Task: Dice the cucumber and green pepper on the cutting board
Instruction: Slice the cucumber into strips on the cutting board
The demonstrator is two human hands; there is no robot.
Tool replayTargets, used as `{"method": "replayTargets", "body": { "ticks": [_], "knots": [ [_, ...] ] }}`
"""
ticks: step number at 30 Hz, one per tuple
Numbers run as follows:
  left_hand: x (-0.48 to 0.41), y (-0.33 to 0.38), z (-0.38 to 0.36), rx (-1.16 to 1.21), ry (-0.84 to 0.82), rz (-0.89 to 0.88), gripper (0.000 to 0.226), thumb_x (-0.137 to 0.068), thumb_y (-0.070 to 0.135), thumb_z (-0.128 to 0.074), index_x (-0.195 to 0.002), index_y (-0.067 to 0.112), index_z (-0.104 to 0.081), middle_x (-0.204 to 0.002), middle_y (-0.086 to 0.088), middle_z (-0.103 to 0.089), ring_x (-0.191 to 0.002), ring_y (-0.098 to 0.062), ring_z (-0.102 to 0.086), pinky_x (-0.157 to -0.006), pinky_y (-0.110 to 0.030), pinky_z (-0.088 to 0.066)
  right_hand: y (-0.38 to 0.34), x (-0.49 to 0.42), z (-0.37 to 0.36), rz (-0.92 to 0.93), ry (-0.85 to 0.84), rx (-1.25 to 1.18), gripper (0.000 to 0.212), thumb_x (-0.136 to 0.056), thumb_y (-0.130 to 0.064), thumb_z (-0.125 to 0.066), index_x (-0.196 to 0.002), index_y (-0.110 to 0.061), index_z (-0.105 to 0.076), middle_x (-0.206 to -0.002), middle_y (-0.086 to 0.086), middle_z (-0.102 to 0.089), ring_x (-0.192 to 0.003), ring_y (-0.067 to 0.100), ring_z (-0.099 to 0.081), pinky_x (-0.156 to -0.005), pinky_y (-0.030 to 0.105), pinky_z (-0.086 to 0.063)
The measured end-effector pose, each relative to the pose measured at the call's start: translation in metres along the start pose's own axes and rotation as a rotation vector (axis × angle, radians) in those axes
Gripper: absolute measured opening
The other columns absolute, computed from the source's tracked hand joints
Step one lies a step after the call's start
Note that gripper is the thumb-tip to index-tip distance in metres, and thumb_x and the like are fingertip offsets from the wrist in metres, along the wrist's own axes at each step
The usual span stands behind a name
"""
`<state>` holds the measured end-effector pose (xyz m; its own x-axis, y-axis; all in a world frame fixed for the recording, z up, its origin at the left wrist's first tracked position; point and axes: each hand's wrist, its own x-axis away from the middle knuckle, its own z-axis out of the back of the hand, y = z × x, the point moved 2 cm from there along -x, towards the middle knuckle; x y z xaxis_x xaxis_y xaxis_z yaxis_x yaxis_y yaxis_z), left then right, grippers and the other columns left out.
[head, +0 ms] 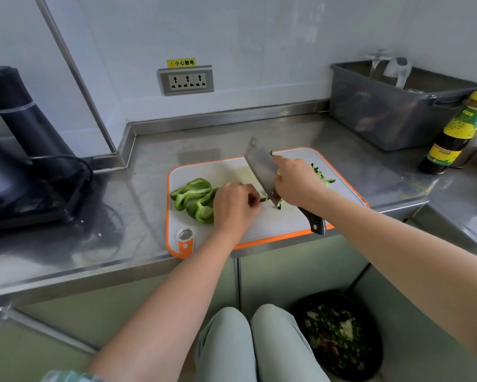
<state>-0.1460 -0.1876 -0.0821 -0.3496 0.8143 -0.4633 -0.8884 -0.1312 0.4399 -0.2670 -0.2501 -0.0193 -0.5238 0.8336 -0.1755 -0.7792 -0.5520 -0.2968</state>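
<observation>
Fingers [251,197] of your left hand [234,206] are curled, pinching what looks like a small dark-skinned cucumber stub [262,199] right against the edge of the steel cleaver [260,166]. Your right hand [296,183] grips the cleaver high up at the blade, index finger along the flat, black handle sticking out bare below the wrist. The blade is tilted, tip raised, heel down on the white cutting board with orange rim [259,230]. Step in hand, as I read it: last cuts of the cucumber. On the board's far right sits the diced cucumber pile [324,176], with a few cubes by the blade heel. On the board's left lie the green pepper pieces [196,198], big curved slabs partly behind your left hand, not yet diced. The board sits on the stainless steel tabletop [138,166]. Next move likely calls for finishing the stub with fingertips tucked back, since little is left to hold, then clearing the dice and bringing the pepper under the blade.
</observation>
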Motion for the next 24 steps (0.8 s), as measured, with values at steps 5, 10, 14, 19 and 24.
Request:
{"method": "replayTargets", "body": {
  "ticks": [5, 10, 14, 19, 24],
  "knots": [
    [0.0, -0.001, -0.001, -0.007, -0.029, 0.013, 0.012, -0.069, 0.018, -0.064, -0.073, 0.025, -0.073, -0.069, 0.002, -0.068, -0.075, -0.023, -0.058, -0.058, -0.029, -0.039, -0.007, 0.004, -0.004, 0.009, -0.073, 0.055, 0.025, -0.092, -0.01, -0.044, -0.117, -0.004, -0.049, -0.106, 0.02, -0.058, -0.094, 0.038, -0.055, -0.064, 0.033, -0.034],
    [-0.001, -0.002, -0.003, -0.009, -0.012, -0.004, 0.014, -0.07, 0.019, -0.066, -0.077, 0.027, -0.076, -0.069, 0.001, -0.069, -0.074, -0.025, -0.057, -0.056, -0.026, -0.035, -0.005, 0.004, -0.016, -0.033, -0.024, 0.014, 0.034, -0.09, -0.005, -0.042, -0.124, -0.006, -0.044, -0.098, 0.021, -0.057, -0.076, 0.031, -0.046, -0.06, 0.033, -0.033],
    [0.001, -0.003, -0.003, 0.024, -0.005, 0.015, 0.015, -0.071, 0.016, -0.067, -0.077, 0.027, -0.076, -0.072, 0.001, -0.07, -0.076, -0.023, -0.057, -0.058, -0.024, -0.031, 0.0, 0.002, -0.013, -0.036, 0.059, -0.043, 0.044, -0.091, -0.008, -0.039, -0.135, -0.011, -0.04, -0.084, 0.017, -0.054, -0.073, 0.034, -0.048, -0.057, 0.034, -0.035],
    [0.0, -0.002, -0.004, 0.023, -0.039, 0.06, 0.018, -0.071, 0.015, -0.062, -0.077, 0.026, -0.075, -0.075, 0.001, -0.069, -0.081, -0.023, -0.057, -0.059, -0.026, -0.034, -0.001, -0.002, 0.003, -0.008, -0.031, 0.0, 0.028, -0.089, -0.008, -0.042, -0.115, -0.008, -0.052, -0.1, 0.019, -0.06, -0.073, 0.031, -0.048, -0.058, 0.031, -0.036],
    [0.0, -0.003, -0.003, 0.016, -0.038, 0.026, 0.012, -0.068, 0.019, -0.064, -0.072, 0.027, -0.073, -0.068, 0.002, -0.067, -0.074, -0.024, -0.058, -0.057, -0.032, -0.044, -0.008, 0.005, -0.01, -0.005, -0.106, 0.055, 0.029, -0.089, -0.007, -0.045, -0.118, -0.005, -0.05, -0.106, 0.02, -0.059, -0.092, 0.036, -0.057, -0.061, 0.032, -0.034]
  ]
}}
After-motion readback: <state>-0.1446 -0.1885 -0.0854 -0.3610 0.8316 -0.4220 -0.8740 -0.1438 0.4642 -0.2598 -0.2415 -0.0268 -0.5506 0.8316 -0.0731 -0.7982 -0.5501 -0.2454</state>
